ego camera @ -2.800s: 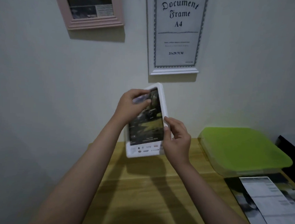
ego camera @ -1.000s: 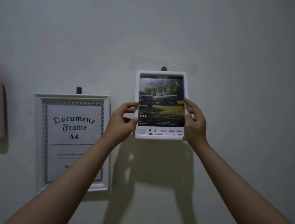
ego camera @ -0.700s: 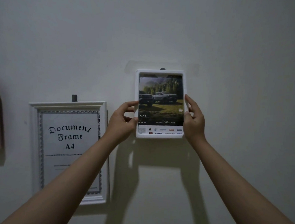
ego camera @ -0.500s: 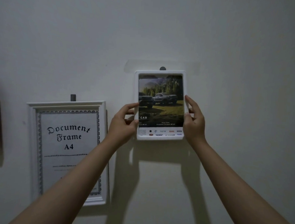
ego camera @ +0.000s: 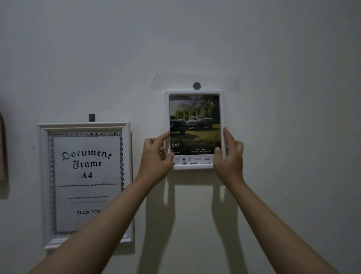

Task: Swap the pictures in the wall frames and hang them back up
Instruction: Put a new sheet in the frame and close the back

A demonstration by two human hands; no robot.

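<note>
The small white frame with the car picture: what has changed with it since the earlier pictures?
The small white frame went from down by the table up to the wall, just under the round hook. The left hand and right hand moved to its side edges and still hold it. The document frame stayed hanging.

"Document Frame A4" insert (ego camera: 86, 182), "CAB" picture (ego camera: 194, 127)

The small white rounded-corner frame (ego camera: 195, 92) looks like smooth moulded plastic with a soft sheen. Its printed paper picture of two trucks (ego camera: 194, 125) is glossy. The larger white moulded frame (ego camera: 85, 125) has a ridged, satin-painted profile around matt white paper with black lettering (ego camera: 86, 174). The off-white painted wall (ego camera: 290, 100) is matt and faintly uneven.
</note>
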